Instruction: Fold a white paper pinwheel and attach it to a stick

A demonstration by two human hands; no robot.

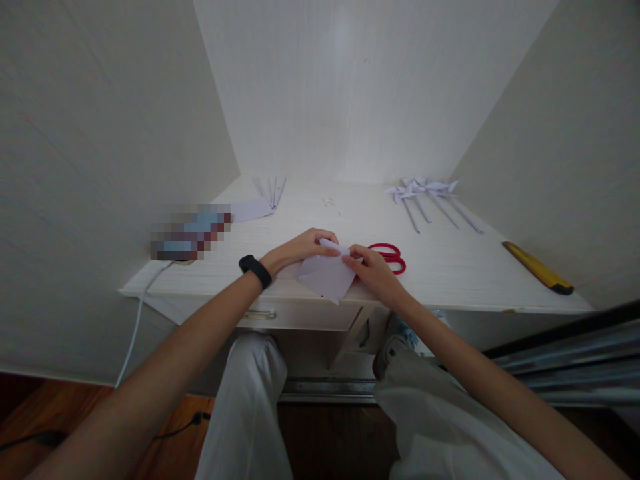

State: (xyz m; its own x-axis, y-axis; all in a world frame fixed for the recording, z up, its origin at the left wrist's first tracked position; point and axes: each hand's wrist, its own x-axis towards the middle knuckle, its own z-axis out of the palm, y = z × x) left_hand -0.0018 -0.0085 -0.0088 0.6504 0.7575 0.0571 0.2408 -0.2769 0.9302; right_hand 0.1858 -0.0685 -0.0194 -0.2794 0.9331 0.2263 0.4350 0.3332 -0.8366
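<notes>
Both hands work on a piece of white paper [327, 277], partly folded, near the front edge of the white desk. My left hand [310, 245] grips its upper left part, thumb laid across the top. Opposite it, my right hand [371, 270] pinches the paper's upper right edge between thumb and fingers. Red-handled scissors [393, 257] lie just beyond my right hand, their blades hidden behind the hand and paper. At the back right lie several paper pinwheels [423, 190] with rolled paper sticks.
Several thin paper sticks [273, 193] and a flat white paper [250, 210] lie back left, beside a blurred-out device [193, 233] with a white cable [135, 333]. Small white bits [329, 201] are scattered mid-desk. A yellow cutter [537, 268] rests by the right wall.
</notes>
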